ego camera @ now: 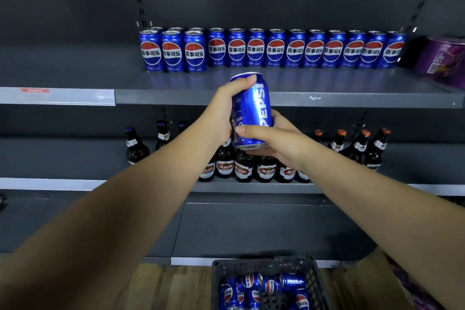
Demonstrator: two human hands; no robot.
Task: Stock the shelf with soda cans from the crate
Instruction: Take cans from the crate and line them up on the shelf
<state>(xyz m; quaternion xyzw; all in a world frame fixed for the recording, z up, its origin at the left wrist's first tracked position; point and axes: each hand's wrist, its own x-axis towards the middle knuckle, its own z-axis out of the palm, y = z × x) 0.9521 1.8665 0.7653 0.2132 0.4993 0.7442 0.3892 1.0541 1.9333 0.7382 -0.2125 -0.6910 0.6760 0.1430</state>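
Both hands hold one blue Pepsi can [254, 106] upright in front of the grey shelf [327, 100]. My left hand [221, 111] wraps its upper left side, thumb near the rim. My right hand [274, 141] cups its bottom and right side. The can hovers just below and before the shelf's front edge. A row of several blue Pepsi cans [274, 49] stands along the back of that shelf, with a second row in front at the left end. A dark plastic crate [314, 274] on the floor below holds several loose cans [261, 289] lying on their sides.
Brown beer bottles [241, 166] fill the shelf below, behind my hands. A purple package [440, 60] sits at the right end of the can shelf. Bare shelf surface lies in front of the single row of cans. Wooden floor [171, 287] surrounds the crate.
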